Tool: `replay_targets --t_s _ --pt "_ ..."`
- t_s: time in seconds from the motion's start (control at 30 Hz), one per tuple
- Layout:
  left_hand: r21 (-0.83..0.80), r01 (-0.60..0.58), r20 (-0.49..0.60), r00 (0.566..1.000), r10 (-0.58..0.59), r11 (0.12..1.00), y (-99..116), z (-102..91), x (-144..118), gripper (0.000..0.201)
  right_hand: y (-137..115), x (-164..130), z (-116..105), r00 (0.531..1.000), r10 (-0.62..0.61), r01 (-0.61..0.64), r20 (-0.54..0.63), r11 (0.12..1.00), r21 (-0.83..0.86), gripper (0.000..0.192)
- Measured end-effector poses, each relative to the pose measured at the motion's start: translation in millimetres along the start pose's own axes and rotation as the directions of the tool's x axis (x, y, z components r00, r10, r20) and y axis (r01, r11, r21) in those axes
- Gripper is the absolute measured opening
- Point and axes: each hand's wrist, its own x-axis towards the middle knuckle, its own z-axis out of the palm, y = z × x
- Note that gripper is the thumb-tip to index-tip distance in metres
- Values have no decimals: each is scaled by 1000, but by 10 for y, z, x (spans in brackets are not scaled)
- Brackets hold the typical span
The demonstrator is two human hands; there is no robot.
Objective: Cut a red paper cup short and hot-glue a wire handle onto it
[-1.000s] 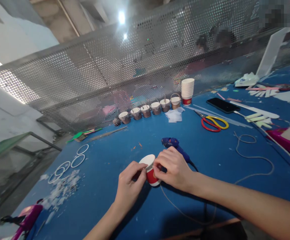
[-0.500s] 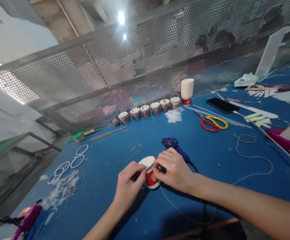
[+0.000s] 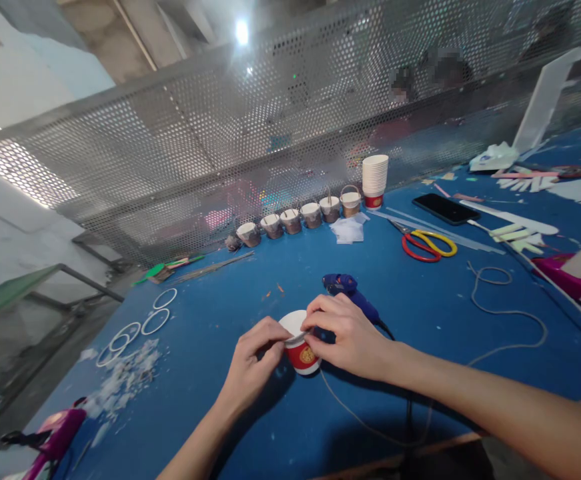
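A red-and-white paper cup with a gold emblem is between my two hands, close to the front of the blue table. My left hand is closed, thumb and fingers pinching the cup's rim on the left. On the right side of the rim, my right hand pinches with bent fingers. A thin greyish strand seems to run along the rim between my fingertips; its ends are hidden. Grey cord trails from beside the cup's base towards the right. Just behind my right hand lies a blue glue gun.
Several wrapped small buckets line the mesh screen, beside stacked paper cups. Scissors and a phone lie right. White rings and scraps lie left. A magenta power strip sits at right.
My left hand has shifted slightly left and down along the rim, showing more of the cup's front and emblem. My right fingers have moved slightly over the rim.
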Motion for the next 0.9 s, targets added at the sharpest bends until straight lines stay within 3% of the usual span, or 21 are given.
replay_targets --t_s 0.23,0.37,0.5,0.67,0.73,0.8,0.9 --pt "266 -151 -59 983 173 952 -21 74 -66 23 18 -26 49 996 -90 88 -18 992 -93 8" --pt "275 -204 -54 972 227 940 -18 150 -80 14 12 -38 96 993 -116 115 -10 990 -85 9" --pt "224 -71 -91 991 93 972 0 143 -55 12 -15 -19 47 995 -85 84 -52 996 -17 10" --pt "89 126 -213 971 -104 988 11 69 -12 14 125 18 -177 964 -55 37 -260 997 -73 17" --pt "8 182 -244 954 -175 983 6 49 -1 14 262 30 -288 940 9 -64 -341 987 -150 18" --pt "-73 246 -243 935 -256 967 2 38 4 15 411 40 -390 928 161 -230 -336 957 -179 24" --pt "-159 305 -248 908 -337 939 -10 33 1 16 569 43 -481 870 478 -492 -119 850 -187 35"
